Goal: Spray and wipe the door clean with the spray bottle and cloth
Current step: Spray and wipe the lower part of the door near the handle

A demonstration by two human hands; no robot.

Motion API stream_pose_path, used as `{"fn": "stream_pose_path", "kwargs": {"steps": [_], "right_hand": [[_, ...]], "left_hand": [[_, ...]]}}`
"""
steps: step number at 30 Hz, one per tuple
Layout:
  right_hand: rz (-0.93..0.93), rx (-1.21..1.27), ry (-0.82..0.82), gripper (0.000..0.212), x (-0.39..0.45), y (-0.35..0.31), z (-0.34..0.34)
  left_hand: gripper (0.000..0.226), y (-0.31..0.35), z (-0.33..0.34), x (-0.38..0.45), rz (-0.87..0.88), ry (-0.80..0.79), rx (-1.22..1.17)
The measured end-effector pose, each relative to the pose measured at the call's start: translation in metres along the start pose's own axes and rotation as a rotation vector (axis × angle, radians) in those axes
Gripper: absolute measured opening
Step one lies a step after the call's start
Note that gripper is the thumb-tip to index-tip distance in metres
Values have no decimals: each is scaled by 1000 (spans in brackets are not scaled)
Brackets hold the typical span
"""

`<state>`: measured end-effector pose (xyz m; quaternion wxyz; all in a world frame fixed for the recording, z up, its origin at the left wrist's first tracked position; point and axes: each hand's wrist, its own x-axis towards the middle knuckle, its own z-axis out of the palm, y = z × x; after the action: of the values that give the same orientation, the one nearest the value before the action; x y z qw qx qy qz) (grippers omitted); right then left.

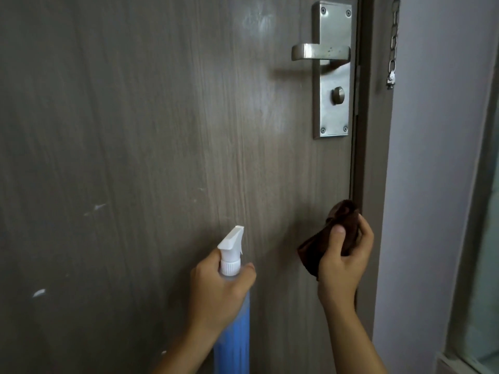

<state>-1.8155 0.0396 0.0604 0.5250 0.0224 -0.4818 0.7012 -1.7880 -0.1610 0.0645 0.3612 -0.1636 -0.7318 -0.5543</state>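
2 hands, 1 spray bottle (231, 314), 1 cloth (328, 238)

The light is dim and soft, brightest on the pale wall (432, 184) at the right, leaving the door (135, 130) a muted grey-brown. A faint sheen shows high on the door, and the handle (320, 51) casts a blurred shadow below itself. The picture is slightly soft throughout, with straight edges bowing towards the right side.

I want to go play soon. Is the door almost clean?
Not yet. The left hand grips the blue spray bottle, and the right hand holds the bunched brown cloth off the grey wooden door. White marks remain, so wiping is left.
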Motion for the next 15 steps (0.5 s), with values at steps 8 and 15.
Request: {"fn": "stream_pose_path", "kwargs": {"steps": [8,15], "right_hand": [[507,472,61,33,14,-2,-7],[571,521,-6,42,32,-9,4]], "left_hand": [[33,-2,11,-8,-70,-5,-38],[32,12,13,2,2,-21,-71]]}}
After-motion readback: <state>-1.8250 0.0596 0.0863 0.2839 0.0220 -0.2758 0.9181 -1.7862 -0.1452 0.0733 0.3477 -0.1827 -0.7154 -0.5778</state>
